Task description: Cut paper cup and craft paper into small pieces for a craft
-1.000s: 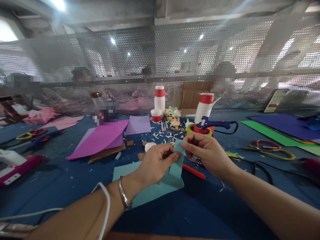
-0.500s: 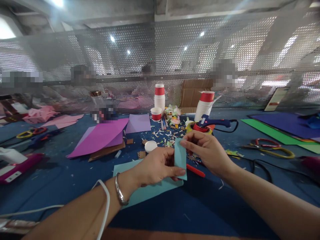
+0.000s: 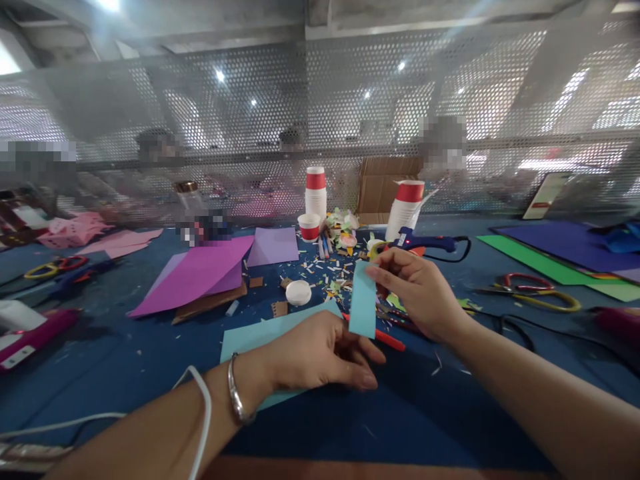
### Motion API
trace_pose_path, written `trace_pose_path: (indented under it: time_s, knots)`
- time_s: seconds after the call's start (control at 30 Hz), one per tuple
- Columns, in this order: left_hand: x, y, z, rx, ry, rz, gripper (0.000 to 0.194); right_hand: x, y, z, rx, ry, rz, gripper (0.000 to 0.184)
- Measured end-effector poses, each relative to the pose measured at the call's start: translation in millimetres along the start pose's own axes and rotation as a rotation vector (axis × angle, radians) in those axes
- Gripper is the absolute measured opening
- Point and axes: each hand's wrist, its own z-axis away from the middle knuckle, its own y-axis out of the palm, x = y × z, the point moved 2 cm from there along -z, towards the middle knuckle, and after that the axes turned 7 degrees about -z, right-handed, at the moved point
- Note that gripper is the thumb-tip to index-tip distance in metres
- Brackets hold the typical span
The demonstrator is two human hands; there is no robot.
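Between thumb and fingers, my right hand (image 3: 417, 290) pinches the top of a light blue paper strip (image 3: 363, 303), which hangs upright. Just below the strip's lower end is my left hand (image 3: 325, 353), its fingers apart and holding nothing. Under that hand a larger light blue paper sheet (image 3: 245, 341) lies on the table, partly covered by the hand and wrist. Behind the strip lies a red pen-like stick (image 3: 390, 340), partly hidden. A blue glue gun (image 3: 430, 242) rests beyond my right hand, near a roll of yellow tape (image 3: 375, 249).
Paper scraps litter the blue table (image 3: 425, 413). Stacked paper cups (image 3: 315, 193) stand at the back. Purple sheets (image 3: 200, 273) lie left. Scissors (image 3: 540, 293), a black cable and green paper (image 3: 530, 260) lie right. A white cable (image 3: 206, 413) crosses my left forearm.
My left hand has let go of the strip's lower end and moved slightly down, its fingers spreading. My right hand still holds the strip, now raised a little.
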Motion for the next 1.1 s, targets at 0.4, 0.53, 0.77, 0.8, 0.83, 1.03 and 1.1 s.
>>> trace_pose_path:
  time_s: [0.4,0.53,0.77,0.8,0.83,1.03,1.1]
  knots:
    - [-13,-17.3,-10,-0.347,0.156,0.264,0.027,-2,11,9,0.148,0.025,0.075,0.028]
    - [-6,-23.2,-13,-0.451,0.118,0.409,0.025,0,11,13,0.120,-0.125,0.247,0.018]
    - [-6,-34.4,-12,-0.588,0.159,0.572,0.025,12,18,25,0.305,-0.637,0.677,0.025]
    - [-6,-34.5,-12,-0.594,0.154,0.574,0.026,13,19,26,0.331,-0.679,0.716,0.027]
    - [-7,-34.3,-11,-0.598,0.149,0.576,0.026,13,21,27,0.347,-0.712,0.751,0.028]
    - [-7,-30.6,-11,-0.605,0.135,0.536,0.023,12,22,26,0.380,-0.722,0.732,0.020]
    - [-8,-29.9,-10,-0.604,0.145,0.513,0.022,11,21,25,0.391,-0.648,0.636,0.016]
